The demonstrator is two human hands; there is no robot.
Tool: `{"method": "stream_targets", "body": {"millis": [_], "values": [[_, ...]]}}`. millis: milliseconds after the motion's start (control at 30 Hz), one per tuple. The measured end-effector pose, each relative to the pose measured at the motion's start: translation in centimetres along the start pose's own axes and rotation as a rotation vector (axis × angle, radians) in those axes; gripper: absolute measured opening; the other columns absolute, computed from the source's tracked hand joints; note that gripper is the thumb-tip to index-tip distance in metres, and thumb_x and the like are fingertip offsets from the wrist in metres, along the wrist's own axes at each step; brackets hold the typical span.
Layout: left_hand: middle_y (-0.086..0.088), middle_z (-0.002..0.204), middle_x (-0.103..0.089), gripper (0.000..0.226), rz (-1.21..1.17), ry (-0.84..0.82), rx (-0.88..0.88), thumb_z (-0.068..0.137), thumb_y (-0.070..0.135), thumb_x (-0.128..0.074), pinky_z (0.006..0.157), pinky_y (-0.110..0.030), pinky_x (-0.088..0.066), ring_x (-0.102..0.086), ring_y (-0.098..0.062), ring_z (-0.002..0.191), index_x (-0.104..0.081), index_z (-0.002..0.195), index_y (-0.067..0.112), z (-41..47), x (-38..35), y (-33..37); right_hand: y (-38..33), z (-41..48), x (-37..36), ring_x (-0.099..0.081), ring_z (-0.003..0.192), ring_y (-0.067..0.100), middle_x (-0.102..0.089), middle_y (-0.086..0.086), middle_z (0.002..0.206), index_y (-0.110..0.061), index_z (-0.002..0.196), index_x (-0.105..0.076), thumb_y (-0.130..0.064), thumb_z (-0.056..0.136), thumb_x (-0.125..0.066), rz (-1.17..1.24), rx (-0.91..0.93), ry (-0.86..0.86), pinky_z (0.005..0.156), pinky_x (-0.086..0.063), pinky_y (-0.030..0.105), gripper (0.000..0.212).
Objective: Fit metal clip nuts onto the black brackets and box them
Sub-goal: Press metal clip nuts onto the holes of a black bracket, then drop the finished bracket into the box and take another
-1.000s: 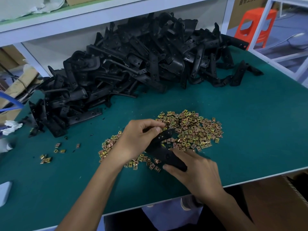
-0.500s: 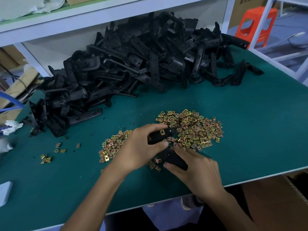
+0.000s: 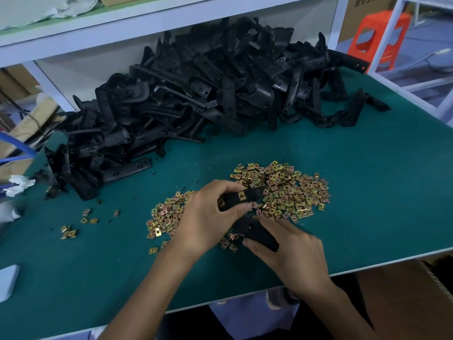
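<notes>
A black bracket (image 3: 255,230) is held low over the green table between both hands. My left hand (image 3: 208,217) grips its upper arm, fingers curled over it, where a brass clip nut (image 3: 242,197) sits on the plastic. My right hand (image 3: 294,251) pinches the bracket's lower arm near the table's front edge. Loose brass clip nuts (image 3: 289,190) lie in a heap just beyond the hands, and a smaller patch (image 3: 166,217) lies left of my left hand. A big pile of black brackets (image 3: 208,94) fills the back of the table.
The green table (image 3: 367,204) ends at a white front edge. A few stray clip nuts (image 3: 73,229) lie at the left. A white shelf (image 3: 147,18) overhangs the bracket pile. A cardboard box (image 3: 416,303) stands below at the right, an orange stool (image 3: 377,38) beyond.
My left hand has turned the bracket's upper arm, so a clip nut on it now shows. The right hand kept its hold on the lower arm.
</notes>
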State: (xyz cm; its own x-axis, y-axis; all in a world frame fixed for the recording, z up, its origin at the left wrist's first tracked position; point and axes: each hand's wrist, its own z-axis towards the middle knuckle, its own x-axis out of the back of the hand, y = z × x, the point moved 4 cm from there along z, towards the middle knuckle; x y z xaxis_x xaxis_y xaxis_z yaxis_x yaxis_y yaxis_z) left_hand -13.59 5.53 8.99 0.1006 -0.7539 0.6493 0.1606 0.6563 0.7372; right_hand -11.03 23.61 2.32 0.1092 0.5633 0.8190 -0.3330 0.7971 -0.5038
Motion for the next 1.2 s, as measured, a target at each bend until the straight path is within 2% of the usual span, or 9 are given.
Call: {"method": "stream_targets", "body": {"millis": [267,433,533,700,933,1000,1067,1133,1200], "values": [[0.024,0.106,-0.064,0.028,-0.043,-0.04,-0.133,0.084,0.035,-0.082,0.082,-0.009,-0.044,-0.061,0.001,0.103,-0.069,0.108,0.042,0.3,0.1,2.8,0.6,-0.6,0.6,-0.068,0.082,0.012,-0.065,-0.014,0.101,-0.043,0.125,-0.055,-0.073,0.086,-0.055,0.192,-0.053,0.138,0.057,-0.052,0.031,0.049],[0.023,0.105,-0.064,0.028,-0.065,-0.096,-0.236,0.084,0.032,-0.082,0.083,-0.015,-0.047,-0.063,-0.004,0.104,-0.071,0.109,0.039,0.3,-1.5,5.5,1.9,-2.2,1.9,-0.06,0.097,0.009,-0.056,-0.016,0.109,-0.051,0.129,-0.043,-0.076,0.08,-0.055,0.219,-0.189,0.167,0.069,-0.049,0.031,0.056],[0.022,0.109,-0.063,0.037,-0.062,-0.127,-0.292,0.083,0.033,-0.081,0.087,-0.02,-0.049,-0.062,-0.002,0.107,-0.069,0.116,0.041,-0.1,-3.5,6.6,2.7,-4.6,3.2,-0.064,0.094,0.005,-0.062,-0.016,0.101,-0.045,0.128,-0.053,-0.078,0.084,-0.055,0.231,-0.22,0.24,0.075,-0.049,0.025,0.056],[0.035,0.122,-0.056,0.049,-0.052,-0.214,-0.366,0.076,0.05,-0.071,0.093,-0.001,-0.035,-0.052,0.014,0.116,-0.058,0.123,0.057,-0.9,-7.2,8.3,6.1,-10.4,5.8,-0.067,0.1,-0.002,-0.069,-0.02,0.11,-0.033,0.12,-0.067,-0.058,0.082,-0.073,0.215,-0.384,0.418,0.082,-0.052,0.018,0.046],[0.031,0.107,-0.067,0.029,-0.139,-0.337,-0.387,0.078,0.031,-0.072,0.084,0.003,-0.038,-0.061,0.015,0.097,-0.067,0.102,0.046,-2.2,-11.4,10.1,13.2,-20.0,10.3,-0.058,0.108,-0.01,-0.056,-0.042,0.116,-0.06,0.131,-0.042,-0.056,0.078,-0.063,0.172,-0.789,0.497,0.083,-0.05,0.019,0.056],[0.025,0.099,-0.071,0.025,-0.143,-0.336,-0.402,0.078,0.026,-0.072,0.084,0.002,-0.039,-0.062,0.014,0.095,-0.071,0.099,0.039,-2.4,-11.9,10.4,16.1,-22.1,12.3,-0.061,0.111,-0.001,-0.059,-0.033,0.121,-0.05,0.139,-0.046,-0.048,0.085,-0.072,0.162,-0.88,0.572,0.084,-0.051,0.02,0.06],[0.025,0.096,-0.071,0.021,-0.157,-0.331,-0.395,0.078,0.024,-0.071,0.084,0.001,-0.041,-0.063,0.012,0.092,-0.072,0.095,0.036,-2.7,-12.0,10.5,19.3,-23.3,14.6,-0.056,0.123,0.01,-0.056,-0.007,0.142,-0.032,0.154,-0.035,-0.037,0.086,-0.08,0.23,-0.977,0.633,0.094,-0.049,0.027,0.083],[0.028,0.101,-0.069,0.018,-0.169,-0.337,-0.365,0.079,0.025,-0.07,0.084,-0.002,-0.043,-0.064,0.009,0.092,-0.073,0.094,0.035,-2.8,-11.8,10.3,21.8,-23.1,16.7,-0.03,0.147,0.019,-0.025,0.004,0.165,-0.023,0.163,-0.009,-0.033,0.08,-0.086,0.295,-1.067,0.602,0.114,-0.037,0.038,0.114],[0.028,0.103,-0.069,0.017,-0.148,-0.328,-0.354,0.082,0.028,-0.069,0.082,-0.003,-0.044,-0.065,0.007,0.093,-0.073,0.096,0.037,-3.0,-11.3,9.8,23.2,-22.3,17.9,-0.011,0.155,0.025,-0.008,0.006,0.17,-0.018,0.163,0.002,-0.033,0.08,-0.085,0.227,-1.108,0.556,0.123,-0.025,0.047,0.121]]}}
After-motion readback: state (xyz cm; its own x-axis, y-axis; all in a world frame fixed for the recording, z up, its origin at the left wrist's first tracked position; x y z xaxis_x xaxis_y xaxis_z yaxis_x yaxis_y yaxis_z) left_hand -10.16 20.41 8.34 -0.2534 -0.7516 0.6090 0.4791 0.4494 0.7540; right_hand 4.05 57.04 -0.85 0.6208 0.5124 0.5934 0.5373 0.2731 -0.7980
